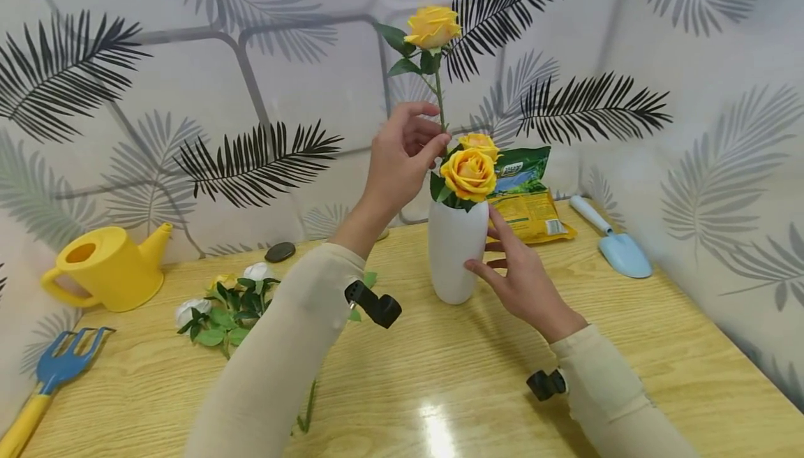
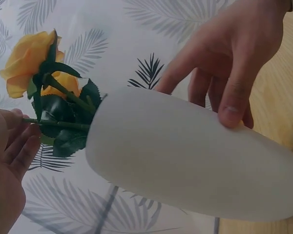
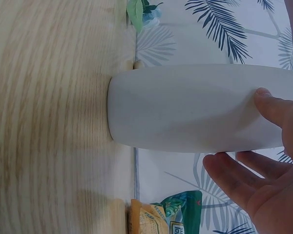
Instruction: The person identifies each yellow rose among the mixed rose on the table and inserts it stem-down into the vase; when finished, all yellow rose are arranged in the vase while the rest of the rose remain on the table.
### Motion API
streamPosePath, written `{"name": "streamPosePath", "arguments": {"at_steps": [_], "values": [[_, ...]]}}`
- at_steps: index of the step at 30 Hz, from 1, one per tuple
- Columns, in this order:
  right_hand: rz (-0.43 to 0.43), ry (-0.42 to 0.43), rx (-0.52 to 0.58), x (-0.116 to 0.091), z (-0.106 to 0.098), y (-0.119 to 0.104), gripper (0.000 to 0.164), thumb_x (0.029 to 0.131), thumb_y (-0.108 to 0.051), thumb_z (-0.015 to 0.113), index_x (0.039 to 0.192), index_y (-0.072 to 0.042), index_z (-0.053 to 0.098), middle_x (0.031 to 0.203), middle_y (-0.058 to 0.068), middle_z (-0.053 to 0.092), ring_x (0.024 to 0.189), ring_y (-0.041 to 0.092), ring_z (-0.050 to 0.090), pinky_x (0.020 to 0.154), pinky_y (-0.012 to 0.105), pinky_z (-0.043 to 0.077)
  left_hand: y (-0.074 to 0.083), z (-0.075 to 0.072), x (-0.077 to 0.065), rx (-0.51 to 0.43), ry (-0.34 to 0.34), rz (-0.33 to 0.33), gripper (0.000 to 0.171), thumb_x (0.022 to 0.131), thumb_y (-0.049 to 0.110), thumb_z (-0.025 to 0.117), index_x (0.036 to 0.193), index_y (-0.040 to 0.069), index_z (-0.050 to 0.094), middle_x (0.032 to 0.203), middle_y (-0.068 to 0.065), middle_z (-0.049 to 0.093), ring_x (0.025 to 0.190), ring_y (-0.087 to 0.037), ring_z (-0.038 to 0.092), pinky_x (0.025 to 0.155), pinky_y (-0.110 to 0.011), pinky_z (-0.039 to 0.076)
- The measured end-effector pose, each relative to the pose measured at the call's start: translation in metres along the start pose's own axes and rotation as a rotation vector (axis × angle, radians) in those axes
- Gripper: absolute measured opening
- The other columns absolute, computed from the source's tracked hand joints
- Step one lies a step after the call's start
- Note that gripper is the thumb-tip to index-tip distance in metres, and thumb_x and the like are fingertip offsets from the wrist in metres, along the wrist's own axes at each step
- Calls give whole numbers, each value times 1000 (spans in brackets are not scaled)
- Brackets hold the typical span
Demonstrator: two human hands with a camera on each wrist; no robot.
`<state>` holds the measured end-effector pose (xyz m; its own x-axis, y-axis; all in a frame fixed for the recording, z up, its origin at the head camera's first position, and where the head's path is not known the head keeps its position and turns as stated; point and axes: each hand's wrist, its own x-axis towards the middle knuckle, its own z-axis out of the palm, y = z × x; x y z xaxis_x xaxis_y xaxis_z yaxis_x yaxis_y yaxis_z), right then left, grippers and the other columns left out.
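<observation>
My left hand (image 1: 402,158) pinches the green stem (image 1: 440,98) of a tall yellow rose (image 1: 433,27) between thumb and fingers. The stem runs down into the mouth of a white vase (image 1: 453,252), where two more yellow roses (image 1: 467,175) sit low at the rim. My right hand (image 1: 521,280) grips the vase's right side, thumb in front and fingers behind, as the right wrist view also shows. The vase (image 3: 185,107) stands upright on the wooden table. In the left wrist view, the pinched stem (image 2: 63,125) enters the vase mouth among dark leaves.
White and yellow roses (image 1: 235,304) lie left of the vase, partly behind my left sleeve. Farther left are a yellow watering can (image 1: 113,269) and a blue hand fork (image 1: 65,360). A green-and-yellow packet (image 1: 527,207) and a light-blue trowel (image 1: 618,245) lie at the right, by the wall.
</observation>
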<state>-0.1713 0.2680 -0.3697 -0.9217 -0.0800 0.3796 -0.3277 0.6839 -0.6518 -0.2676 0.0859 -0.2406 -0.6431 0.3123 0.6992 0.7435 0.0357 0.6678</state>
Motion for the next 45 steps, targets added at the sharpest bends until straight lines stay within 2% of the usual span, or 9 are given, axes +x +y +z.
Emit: {"name": "streamPosePath", "arguments": {"at_steps": [5,14,19,27,33,41,45], "values": [[-13,3,3,0,0,0,96,92,-15,73,164,-16,8,148,25,51,115,39,67,89,50,59,-3,3,-5,4,31,-17,21,95,3,67,113,-7,60,105,-22,72,84,-30,68,67,-18,53],[-17,-1,11,0,0,-2,95,93,-15,72,164,-15,8,148,25,50,116,39,66,90,52,58,-5,6,-6,-21,104,-9,32,93,1,69,123,-7,59,109,-22,69,93,-30,70,75,-18,54],[-15,-5,6,1,0,-3,95,93,-15,72,163,-15,8,149,25,49,116,39,66,90,52,58,-7,5,-7,-28,127,-12,30,92,0,70,119,-8,61,109,-22,68,92,-31,69,74,-19,55],[-23,8,-2,0,1,-2,95,93,-15,72,163,-13,9,148,25,50,115,38,66,89,51,59,-10,3,-11,-11,122,-17,25,92,2,72,113,-8,63,106,-23,69,87,-30,68,73,-17,54],[-14,3,-6,0,1,-2,94,93,-14,72,163,-13,9,147,26,50,115,39,66,89,50,59,-9,3,-17,-4,102,-43,23,92,0,71,113,-7,64,107,-22,69,91,-30,69,77,-27,58],[-21,9,-2,0,1,-1,94,93,-14,72,163,-12,10,147,25,51,115,38,67,88,49,59,-14,6,-21,79,73,-42,20,91,-2,69,111,-6,66,104,-20,73,86,-29,69,74,-24,56],[-25,9,-3,0,1,-1,94,93,-14,72,163,-14,9,147,25,51,114,38,67,88,49,59,-16,7,-23,98,66,-48,20,91,-5,66,111,-7,66,103,-20,74,86,-30,70,75,-30,59]]}}
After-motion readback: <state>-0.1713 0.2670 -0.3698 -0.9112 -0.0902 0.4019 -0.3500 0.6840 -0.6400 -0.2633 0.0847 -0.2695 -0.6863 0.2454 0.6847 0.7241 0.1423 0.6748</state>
